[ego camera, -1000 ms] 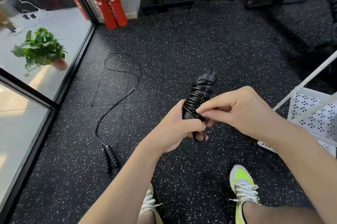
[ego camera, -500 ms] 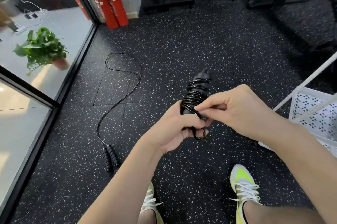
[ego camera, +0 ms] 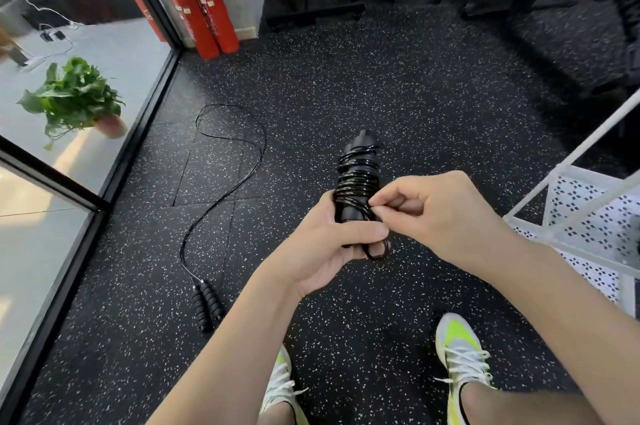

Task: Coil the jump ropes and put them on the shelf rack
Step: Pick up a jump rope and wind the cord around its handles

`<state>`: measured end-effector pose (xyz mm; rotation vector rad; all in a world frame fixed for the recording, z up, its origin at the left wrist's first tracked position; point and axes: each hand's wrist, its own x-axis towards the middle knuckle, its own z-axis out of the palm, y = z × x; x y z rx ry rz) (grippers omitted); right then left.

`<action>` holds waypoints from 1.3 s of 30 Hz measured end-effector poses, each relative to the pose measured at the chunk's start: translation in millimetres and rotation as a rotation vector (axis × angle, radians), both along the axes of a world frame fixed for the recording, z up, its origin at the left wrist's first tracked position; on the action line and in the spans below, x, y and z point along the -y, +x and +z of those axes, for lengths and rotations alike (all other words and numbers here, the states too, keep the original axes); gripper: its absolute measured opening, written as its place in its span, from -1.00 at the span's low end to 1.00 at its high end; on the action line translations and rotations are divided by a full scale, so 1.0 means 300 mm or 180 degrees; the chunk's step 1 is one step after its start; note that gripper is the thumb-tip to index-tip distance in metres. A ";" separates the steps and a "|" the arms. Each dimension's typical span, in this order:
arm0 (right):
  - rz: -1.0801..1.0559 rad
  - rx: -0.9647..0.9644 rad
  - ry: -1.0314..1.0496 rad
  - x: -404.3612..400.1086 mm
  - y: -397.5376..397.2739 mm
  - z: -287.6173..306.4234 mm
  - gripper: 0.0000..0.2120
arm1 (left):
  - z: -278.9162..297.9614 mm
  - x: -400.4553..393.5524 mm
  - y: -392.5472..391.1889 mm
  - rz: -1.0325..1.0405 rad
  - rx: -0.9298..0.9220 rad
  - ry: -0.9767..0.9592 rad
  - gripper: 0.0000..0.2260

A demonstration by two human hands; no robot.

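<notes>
Pointing up and away from the person, the coiled jump rope (ego camera: pixel 356 179) is gripped low by the left hand (ego camera: pixel 332 244), while the right hand (ego camera: pixel 440 213) pinches its cord. Left of both hands, a second rope (ego camera: pixel 221 189) lies uncoiled on speckled rubber floor (ego camera: pixel 398 85); the white shelf rack (ego camera: pixel 588 217) stands right.

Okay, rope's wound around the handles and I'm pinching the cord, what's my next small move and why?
Probably tuck the cord end under a wrap. The jump rope is already coiled round its handles, gripped by the left hand, while the right hand pinches the cord and a small loop hangs loose below. Securing it keeps the coil tight before the shelf rack.
</notes>
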<state>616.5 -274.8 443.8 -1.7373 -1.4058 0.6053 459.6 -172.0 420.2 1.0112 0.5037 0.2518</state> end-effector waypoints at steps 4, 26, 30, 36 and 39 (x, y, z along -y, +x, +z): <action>0.0021 0.0147 -0.0019 0.004 -0.001 0.009 -0.91 | -0.007 -0.002 -0.001 -0.0057 -0.0032 -0.0001 -0.51; -0.0057 -0.0324 -0.0015 0.004 -0.028 0.039 -0.88 | -0.026 -0.026 -0.025 -0.0107 0.0150 -0.0350 -0.33; 0.0086 -0.0603 -0.0392 0.005 -0.012 0.053 -0.95 | -0.038 -0.018 -0.028 -0.0140 0.0127 -0.0390 -0.34; -0.0178 -0.1388 -0.0251 -0.003 -0.022 0.043 -0.94 | -0.018 -0.035 -0.016 -0.0176 0.0310 -0.0297 -0.39; -0.0154 -0.1178 -0.0285 0.004 -0.028 0.029 -0.95 | -0.021 -0.039 -0.014 -0.0204 0.0093 -0.0147 -0.27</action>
